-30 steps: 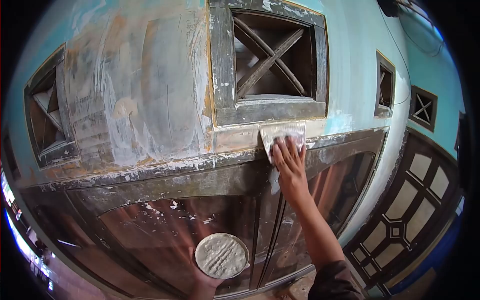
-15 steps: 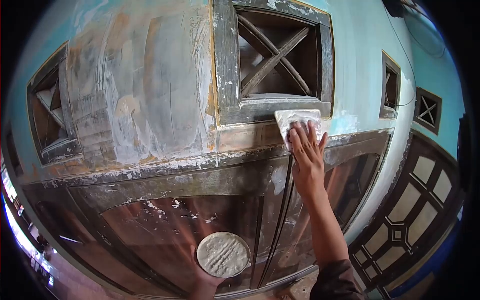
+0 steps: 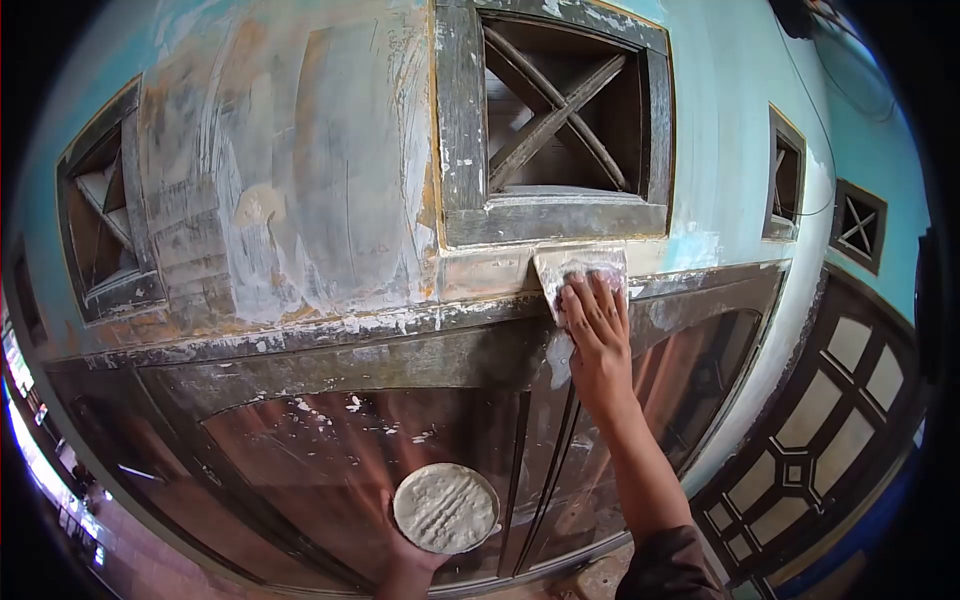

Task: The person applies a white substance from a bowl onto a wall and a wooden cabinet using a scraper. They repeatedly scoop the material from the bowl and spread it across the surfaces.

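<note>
My right hand presses a wide putty scraper flat against the wall strip just under a square vent frame with crossed slats. The blade is smeared with grey-white filler, and my fingers are spread over it. Low in the middle, my left hand holds up a round lid covered with ridged grey putty. Most of that hand is hidden behind the lid. Patches of dried filler cover the wall to the left of the vent.
A dark wooden window frame with reflective panes runs below the wall strip. Another vent sits at the left, and two smaller vents at the right on the turquoise wall. A door with latticed glass stands at the far right.
My right hand slid the scraper right along the strip under the vent, then back left and slightly down. The left hand with the putty lid has stayed in place.
</note>
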